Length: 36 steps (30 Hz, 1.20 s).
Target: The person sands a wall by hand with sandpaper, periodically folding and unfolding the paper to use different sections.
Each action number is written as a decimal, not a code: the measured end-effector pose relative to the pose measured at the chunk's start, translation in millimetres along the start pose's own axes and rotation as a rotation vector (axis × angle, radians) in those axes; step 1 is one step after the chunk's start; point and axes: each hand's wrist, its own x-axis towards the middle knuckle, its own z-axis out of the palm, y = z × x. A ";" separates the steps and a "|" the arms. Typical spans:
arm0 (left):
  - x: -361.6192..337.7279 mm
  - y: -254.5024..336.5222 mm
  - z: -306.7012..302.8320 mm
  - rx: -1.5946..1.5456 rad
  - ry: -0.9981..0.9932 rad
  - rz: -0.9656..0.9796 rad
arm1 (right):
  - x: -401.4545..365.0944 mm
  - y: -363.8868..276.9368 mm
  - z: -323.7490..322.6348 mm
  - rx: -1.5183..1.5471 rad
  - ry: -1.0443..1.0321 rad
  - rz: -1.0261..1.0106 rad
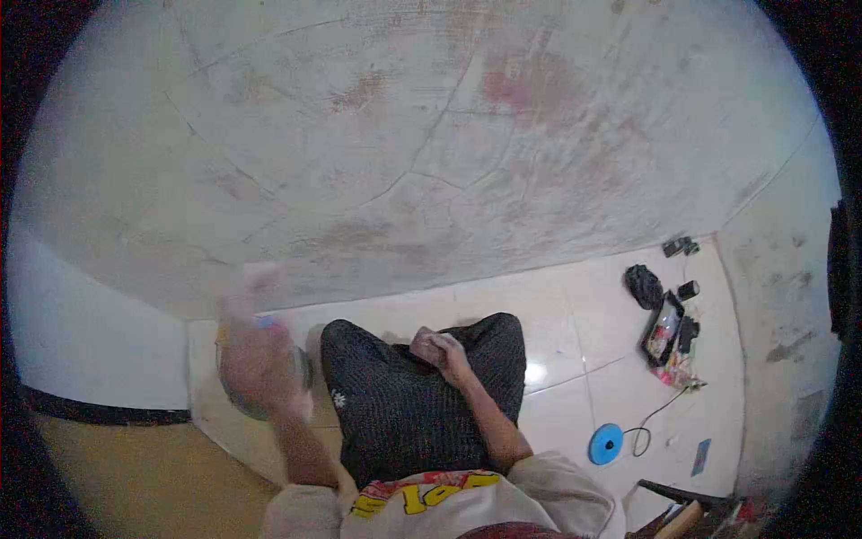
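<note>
Bowl (305,366): on the floor (557,355) at the left, beside the left knee and near the foot of the wall (404,162). Visible outline: round; a long axis cannot be read from it. The left hand covers the middle, so contents and facing of the opening cannot be confirmed. A small blue item (265,321) shows at the far side of the bowl, partly hidden.

Left hand (259,355): in line with the bowl as seen from above, blurred. Long axis of hand and forearm: roughly upright in the view, fingers toward the wall. Whether the fingers are spread, pressed together or pinching something cannot be told; contact with the bowl cannot be told either.

Right hand (438,349): above the lap, between the knees. Fingers folded inward and close together, directed to the left; forearm slants from lower right to upper left. Whether anything sits inside the fingers cannot be told.

Trousers (404,422): dark, legs folded, knees toward the wall.

Right side of floor: a blue disc (607,444) lies flat, with a black cord (641,442) beside it. Farther out, a tray (664,331) holds packets, its long axis slanting from upper right to lower left. A black bag (641,286) lies just beyond the tray, toward the wall. A flat card (701,456) lies to the right of the disc.
</note>
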 end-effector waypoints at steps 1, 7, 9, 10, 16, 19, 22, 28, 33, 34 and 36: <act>7.8 49.4 -33.4 0.554 -0.094 0.525 | 0.6 1.2 -3.3 -0.025 0.005 -0.009; 24.1 99.2 -114.0 0.615 0.955 1.113 | 0.8 2.1 -5.3 0.058 -0.025 -0.011; 24.6 97.3 -125.5 0.600 0.990 1.130 | 2.9 4.1 -6.1 0.056 0.008 0.008; 24.0 96.4 -127.5 0.595 1.001 1.135 | -2.8 0.9 -5.9 0.028 -0.015 -0.010; 25.8 90.9 -133.1 0.559 1.026 1.133 | -9.1 -5.6 3.8 0.013 0.017 0.023; 25.3 90.4 -134.4 0.548 1.030 1.126 | -17.6 -12.0 10.8 0.004 0.028 0.006; 25.2 91.2 -136.5 0.524 1.056 1.147 | -9.9 -3.6 3.9 0.077 -0.028 0.001; 14.7 89.3 -136.2 0.473 1.111 1.134 | -17.4 -3.3 3.9 0.091 -0.173 -0.087; 13.1 86.5 -136.9 0.482 1.158 1.120 | 46.9 46.3 -54.2 -0.271 -0.114 -0.283; 14.0 88.4 -137.0 0.489 1.139 1.132 | 8.6 10.0 -11.5 0.236 -0.280 0.044; 21.4 90.8 -142.2 0.499 1.112 1.142 | 24.7 35.5 -32.1 0.135 -0.208 -0.075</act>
